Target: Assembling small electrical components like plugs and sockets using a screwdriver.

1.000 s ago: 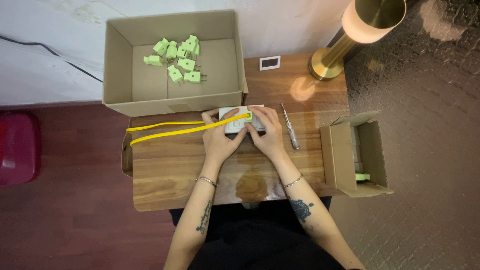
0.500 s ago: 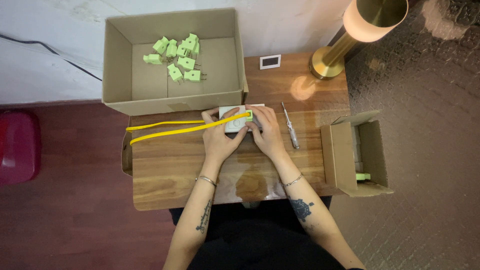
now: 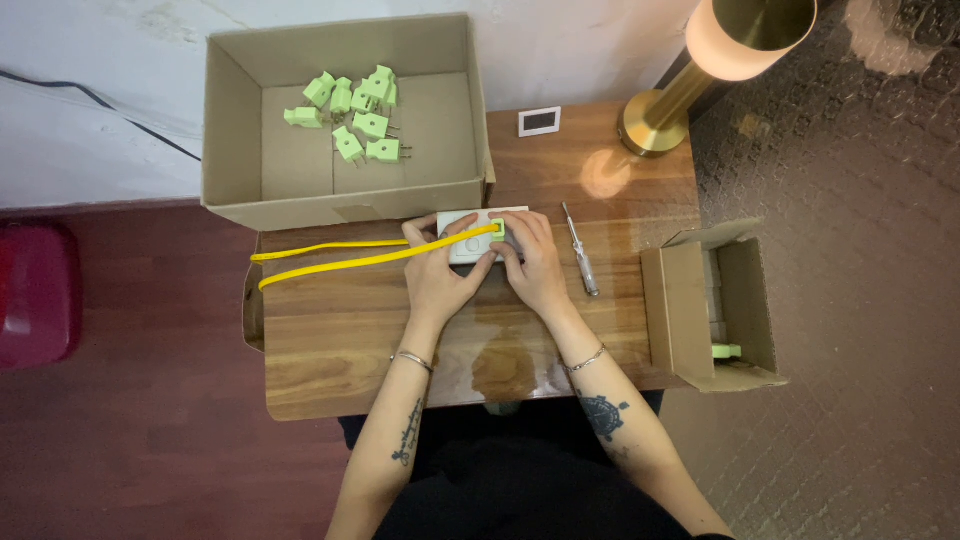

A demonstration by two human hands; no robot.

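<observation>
Head view: a wooden table point(image 3: 340, 340) is seen from above, with both forearms reaching in from the bottom edge.
White block: a small white rectangular unit point(image 3: 478, 240) is set on the table, just in front of the big carton's near wall.
Left hand point(image 3: 440, 275): laid on the left end of the white block, fingers curled close together and pressed on it and on the cable.
Right hand point(image 3: 532, 265): laid on the right end of the white block, fingers bent together over its edge; whether anything is pinched under them cannot be told.
Yellow cable point(image 3: 330, 258): a folded flat lead is run leftward from the block, ending in a green plug point(image 3: 497, 228) seated on the block's top.
Big carton point(image 3: 225, 150): open, at the table's far side, green plugs point(image 3: 355, 110) scattered inside.
Screwdriver point(image 3: 578, 262): lying just right of the right hand, untouched.
Small carton point(image 3: 690, 310): open, at the right edge.
Brass lamp point(image 3: 655, 125): standing at the far right corner.
</observation>
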